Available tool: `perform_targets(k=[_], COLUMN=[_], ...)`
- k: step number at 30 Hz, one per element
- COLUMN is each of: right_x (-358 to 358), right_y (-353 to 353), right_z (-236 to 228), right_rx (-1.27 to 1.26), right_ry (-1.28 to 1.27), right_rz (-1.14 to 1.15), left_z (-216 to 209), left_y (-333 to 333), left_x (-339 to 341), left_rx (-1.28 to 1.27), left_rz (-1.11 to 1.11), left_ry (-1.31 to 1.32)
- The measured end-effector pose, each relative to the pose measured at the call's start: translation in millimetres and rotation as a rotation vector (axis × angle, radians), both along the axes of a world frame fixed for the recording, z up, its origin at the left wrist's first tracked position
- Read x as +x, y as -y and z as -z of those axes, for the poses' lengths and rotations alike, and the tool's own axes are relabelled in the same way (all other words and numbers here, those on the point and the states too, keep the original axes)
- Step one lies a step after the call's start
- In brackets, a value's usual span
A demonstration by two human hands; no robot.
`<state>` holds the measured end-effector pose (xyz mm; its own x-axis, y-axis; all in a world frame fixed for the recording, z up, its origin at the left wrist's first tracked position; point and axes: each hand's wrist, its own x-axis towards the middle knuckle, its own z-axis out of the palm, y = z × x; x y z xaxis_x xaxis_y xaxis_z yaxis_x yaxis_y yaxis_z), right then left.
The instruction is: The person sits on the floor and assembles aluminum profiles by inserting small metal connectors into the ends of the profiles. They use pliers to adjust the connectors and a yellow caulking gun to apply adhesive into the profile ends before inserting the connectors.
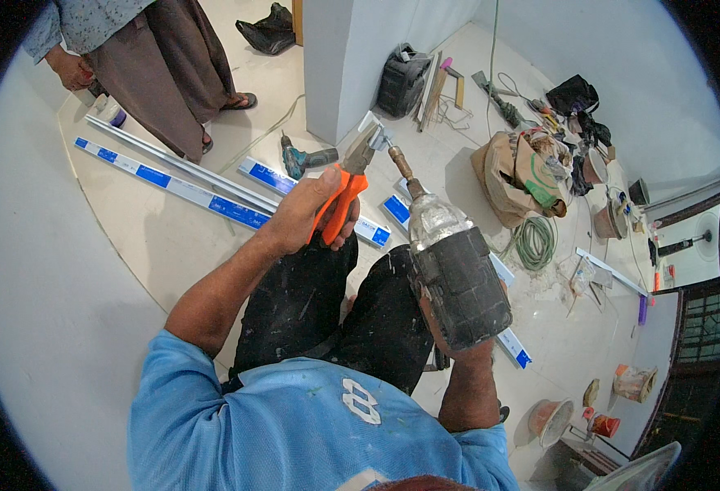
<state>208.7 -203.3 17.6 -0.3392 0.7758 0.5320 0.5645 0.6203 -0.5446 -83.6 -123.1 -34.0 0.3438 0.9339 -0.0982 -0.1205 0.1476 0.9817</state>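
My left hand (298,211) is closed round the handles of orange-handled pliers (342,200). Their jaws pinch a small light metal bracket (370,127), raised above the floor in front of my knees. My right hand (432,317) grips a cordless impact driver (458,266) with a worn silver nose and black body, which hides most of the fingers. The driver's long bit (401,164) points up toward the bracket, its tip at or very close to it; contact is hard to tell. A screw seems to be at the tip.
Metal strips with blue-and-white film (171,180) lie ahead, beside a teal drill (297,159). Another person (159,69) stands at the far left, near a wall corner (327,74). To the right are a brown sack (499,176), a coiled green hose (533,244) and buckets (550,419).
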Motion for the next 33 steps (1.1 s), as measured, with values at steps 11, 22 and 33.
perform_targets(k=[11, 22, 33], right_x=[7.7, 19.8, 35.9], right_y=[-6.4, -30.5, -38.1], right_z=[-11.7, -65.8, -58.0], right_rx=[0.066, -0.333, -0.270], right_ry=[0.130, 0.083, 0.212], right_rz=[-0.021, -0.015, -0.020], left_z=[-1.0, -5.9, -6.5], left_y=[0.1, -3.2, -5.7], left_x=[-0.8, 7.9, 7.0], left_rx=[0.000, 0.065, 0.091], left_rz=[0.007, 0.001, 0.051], left_ry=[-0.081, -0.331, -0.357])
